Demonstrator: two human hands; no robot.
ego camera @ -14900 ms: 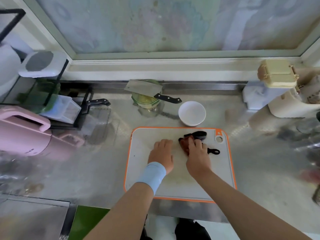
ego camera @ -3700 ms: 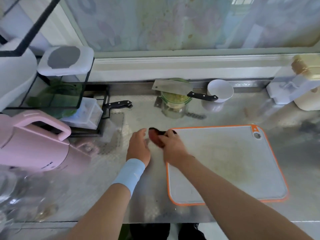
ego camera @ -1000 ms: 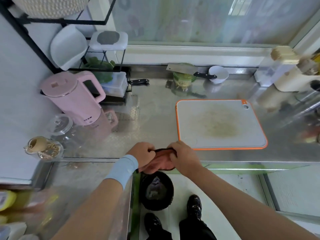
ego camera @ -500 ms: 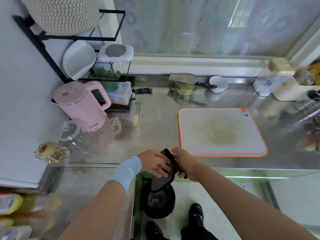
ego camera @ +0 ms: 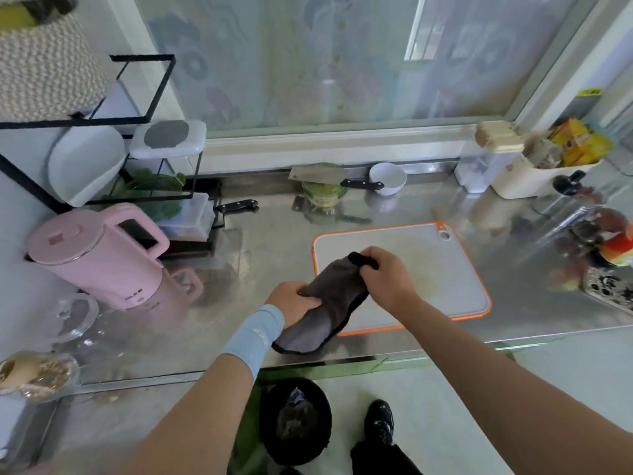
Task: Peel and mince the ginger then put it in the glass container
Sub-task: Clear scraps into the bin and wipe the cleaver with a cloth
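I see my left hand (ego camera: 291,299) gripping the grey cloth (ego camera: 333,298) mid-length and my right hand (ego camera: 387,275) pinching its top end; I judge it limp and light, best held by corners.

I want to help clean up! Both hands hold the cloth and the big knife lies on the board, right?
Not quite. The left hand and right hand do hold the cloth, but the big knife lies across the glass container at the back, not on the board. The head view shows it.
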